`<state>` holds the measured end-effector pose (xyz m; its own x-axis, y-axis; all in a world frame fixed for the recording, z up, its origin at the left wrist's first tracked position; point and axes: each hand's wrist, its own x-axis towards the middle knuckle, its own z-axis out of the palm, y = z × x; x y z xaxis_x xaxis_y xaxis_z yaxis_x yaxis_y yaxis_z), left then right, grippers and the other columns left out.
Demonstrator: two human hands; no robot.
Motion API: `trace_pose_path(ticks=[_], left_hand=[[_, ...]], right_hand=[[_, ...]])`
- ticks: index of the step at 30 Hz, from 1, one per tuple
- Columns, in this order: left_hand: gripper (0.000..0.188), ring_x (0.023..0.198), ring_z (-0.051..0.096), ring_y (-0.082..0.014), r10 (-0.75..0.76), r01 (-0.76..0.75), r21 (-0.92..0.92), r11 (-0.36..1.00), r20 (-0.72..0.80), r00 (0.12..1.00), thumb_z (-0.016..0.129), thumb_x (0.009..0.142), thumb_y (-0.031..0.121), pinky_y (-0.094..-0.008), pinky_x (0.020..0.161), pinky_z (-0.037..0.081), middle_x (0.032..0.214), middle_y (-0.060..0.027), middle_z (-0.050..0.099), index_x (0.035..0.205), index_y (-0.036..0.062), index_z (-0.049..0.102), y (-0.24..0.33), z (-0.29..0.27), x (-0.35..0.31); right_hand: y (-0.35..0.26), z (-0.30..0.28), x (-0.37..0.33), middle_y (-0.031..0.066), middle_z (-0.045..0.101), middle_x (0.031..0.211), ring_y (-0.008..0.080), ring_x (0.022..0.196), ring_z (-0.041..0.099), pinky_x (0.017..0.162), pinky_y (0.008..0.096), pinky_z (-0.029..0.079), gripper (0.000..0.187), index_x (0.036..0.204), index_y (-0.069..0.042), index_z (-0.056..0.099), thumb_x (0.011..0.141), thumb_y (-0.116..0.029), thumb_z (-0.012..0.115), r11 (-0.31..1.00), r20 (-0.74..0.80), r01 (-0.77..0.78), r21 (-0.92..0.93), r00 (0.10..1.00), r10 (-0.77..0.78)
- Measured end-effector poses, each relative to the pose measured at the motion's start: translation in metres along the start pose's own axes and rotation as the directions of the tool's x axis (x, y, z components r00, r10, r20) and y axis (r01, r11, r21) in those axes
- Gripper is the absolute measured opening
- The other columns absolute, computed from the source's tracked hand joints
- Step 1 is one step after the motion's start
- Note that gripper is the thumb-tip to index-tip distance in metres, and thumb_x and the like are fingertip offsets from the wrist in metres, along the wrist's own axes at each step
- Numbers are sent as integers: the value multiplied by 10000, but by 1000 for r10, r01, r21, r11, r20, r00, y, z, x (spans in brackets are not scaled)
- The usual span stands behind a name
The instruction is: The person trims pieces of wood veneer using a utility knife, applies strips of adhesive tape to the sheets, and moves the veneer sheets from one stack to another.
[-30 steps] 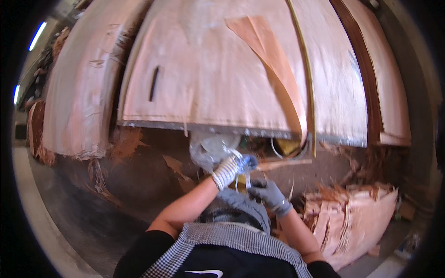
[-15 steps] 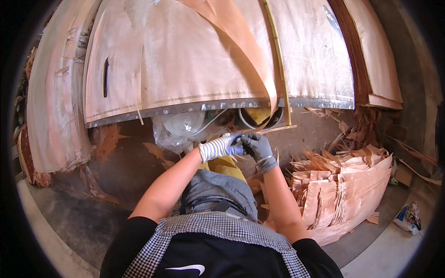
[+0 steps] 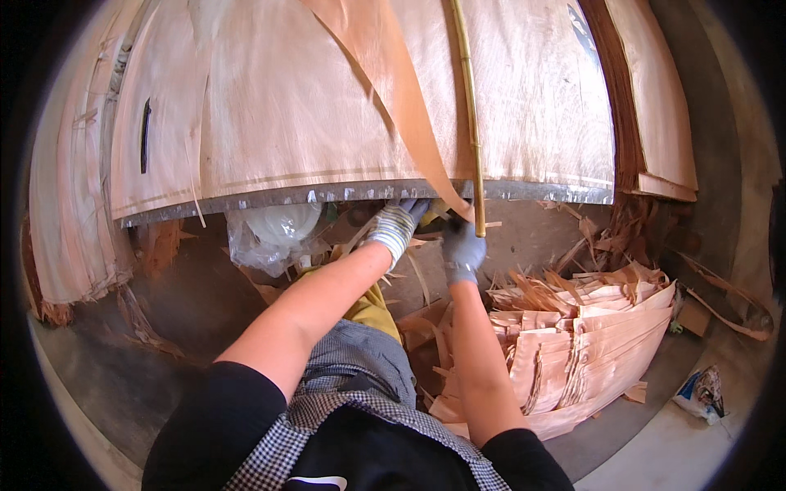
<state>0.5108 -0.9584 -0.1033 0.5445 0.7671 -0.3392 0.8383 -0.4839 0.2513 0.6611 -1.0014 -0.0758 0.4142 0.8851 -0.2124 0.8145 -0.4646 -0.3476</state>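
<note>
My left hand (image 3: pixel 400 222), in a white glove with stripes and bluish fingers, reaches to the table's front edge. Its fingertips go out of sight under that edge, so what they touch is hidden. My right hand (image 3: pixel 464 248), gloved in grey, is beside it with the fingers curled. At its fingers the narrow end of a long orange-brown veneer strip (image 3: pixel 401 90) comes down over the edge; whether they grip it cannot be made out. A bamboo stick (image 3: pixel 470 106) lies on the pale veneer sheet (image 3: pixel 286 98), its near end just over my right hand.
A clear plastic bag (image 3: pixel 274 233) hangs below the edge, left of my hands. On the floor at right stands a stack of veneer pieces (image 3: pixel 594 352). More veneer sheets are piled at left (image 3: pixel 74 196) and right (image 3: pixel 655 98). A dark bar (image 3: pixel 146 135) lies on the sheet.
My hands have come apart and moved forward to the table edge, the left one reaching under it. The view has shifted, and my arms now cover most of the bucket with the yellow thing.
</note>
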Motion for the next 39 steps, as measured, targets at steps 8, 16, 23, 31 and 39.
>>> trace_pose_path(ticks=[8, 16, 23, 31, 39], left_hand=[[506, 1362, 344, -271, -33, 40, -55, 998, 114, 993, 337, 939, 66, -386, 1131, 294, 1498, -104, 338, 1443, 103, 337, -4, 10, 11], [846, 1348, 356, -344, 12, 2, -70, 998, 210, 978, 636, 785, 531, -526, 1106, 225, 1473, -178, 370, 1424, 41, 377, 32, -86, -72], [725, 1208, 457, -379, 150, -346, -457, 819, -412, 899, 730, 712, 240, -510, 1056, 330, 1238, -188, 521, 1366, 81, 462, 36, -154, -180], [150, 779, 639, -289, -242, -394, -876, 279, -461, 854, 563, 930, 111, -370, 692, 501, 880, -161, 652, 1027, 11, 620, -44, -208, -202], [299, 667, 627, -189, 356, 298, -540, -787, -3, 934, 576, 956, 280, -406, 813, 542, 700, -44, 594, 1029, -2, 641, -164, -207, -222]], right_hand=[[269, -275, -128, 71, 618, 695, 212, 493, 557, 433, 339, 439, 168, 823, -69, 591, 896, -220, 587, 746, -546, -261, -612, 822, -161], [213, -228, -130, 35, 578, 583, 146, 455, 569, 390, 269, 427, 139, 773, -63, 632, 856, -173, 652, 828, 321, -435, 353, 888, 330], [-68, -183, -111, 100, 687, 796, 147, 604, 640, 527, 247, 506, 150, 962, 30, 627, 896, -102, 598, 450, 653, -536, 714, 742, -152], [-186, -173, -91, 102, 598, 1242, 99, 845, 609, 634, 217, 480, 311, 1184, 9, 603, 886, -75, 635, 353, 378, -215, 911, 778, -501], [-301, -118, -65, 176, 530, 1339, 210, 1067, 622, 809, 301, 551, 252, 1171, -65, 525, 931, -111, 585, 252, 205, -55, 966, 757, -621]])
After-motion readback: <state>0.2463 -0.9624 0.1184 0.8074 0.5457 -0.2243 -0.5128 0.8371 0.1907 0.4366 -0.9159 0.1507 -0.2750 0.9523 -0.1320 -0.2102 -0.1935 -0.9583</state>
